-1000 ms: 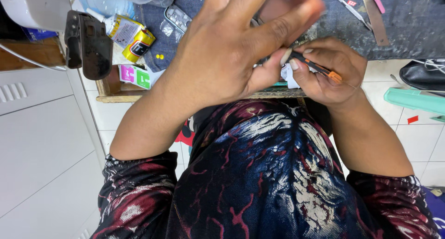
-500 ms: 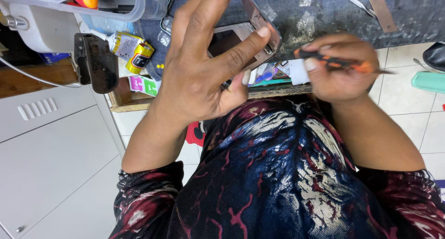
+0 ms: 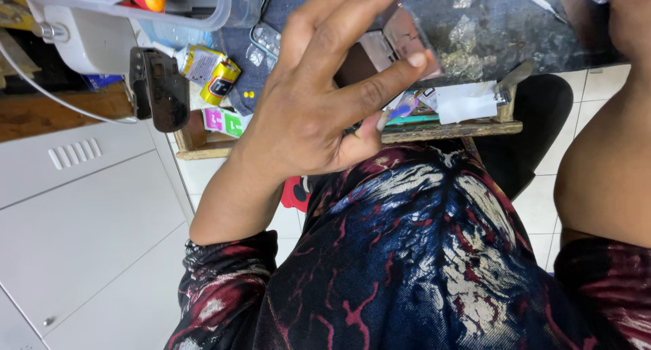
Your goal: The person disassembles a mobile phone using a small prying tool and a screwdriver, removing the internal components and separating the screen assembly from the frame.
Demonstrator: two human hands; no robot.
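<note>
Single head-worn camera, aimed steeply down and close over the wearer's lap, left hand [image 3: 319, 112] filling mid-frame, wooden bench edge [image 3: 447, 129] across the top, right forearm [image 3: 603, 180] apparently cropped at the right border.

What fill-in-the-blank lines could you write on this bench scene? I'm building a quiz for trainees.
1. The left hand holds a flat phone part with its fingers spread, above a ____ work mat.
2. The yellow glue tube lies to the ____ of that hand.
3. The white paper scrap rests near the bench's ____ front edge.

Missing words: dark; left; wooden
</note>
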